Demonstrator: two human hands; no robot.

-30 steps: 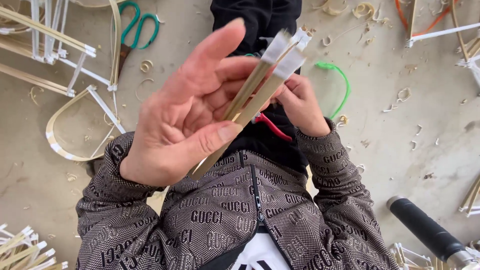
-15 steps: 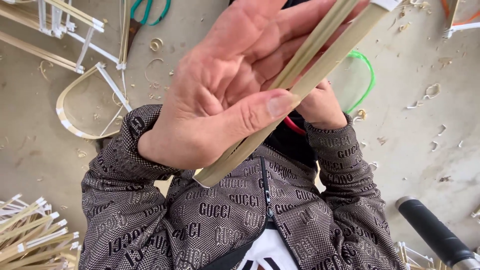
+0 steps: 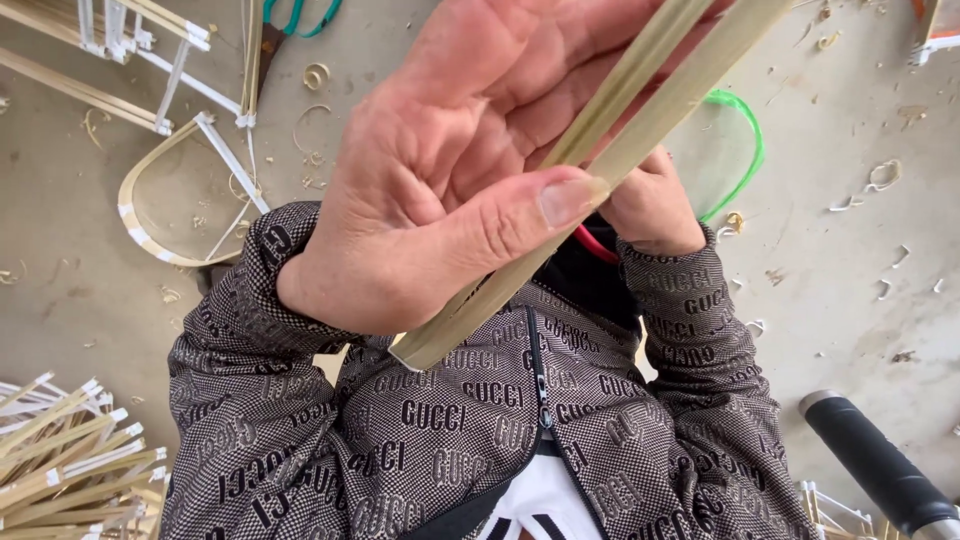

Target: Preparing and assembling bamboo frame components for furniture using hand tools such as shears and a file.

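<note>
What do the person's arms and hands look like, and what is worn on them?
Both arms wear long sleeves of a brown-grey woven jacket, patterned all over with repeated dark lettering, with a dark zip down the front. The left hand and right hand are bare: no gloves and no rings visible.

The bamboo strips [image 3: 640,110] are pale yellow-green, almost straw. The jacket [image 3: 480,420] is brown-grey with a fine checked weave and darker lettering repeated all over it, over something white with black stripes at the hem. A thin red cord [image 3: 597,245] shows against black cloth. The wire loop [image 3: 752,150] is bright green, the scissor handles [image 3: 300,15] teal. The floor [image 3: 850,300] is dull beige, strewn with pale shavings. The curved frame [image 3: 150,235] is tan with white bindings. The cylinder [image 3: 870,460] is black.
</note>
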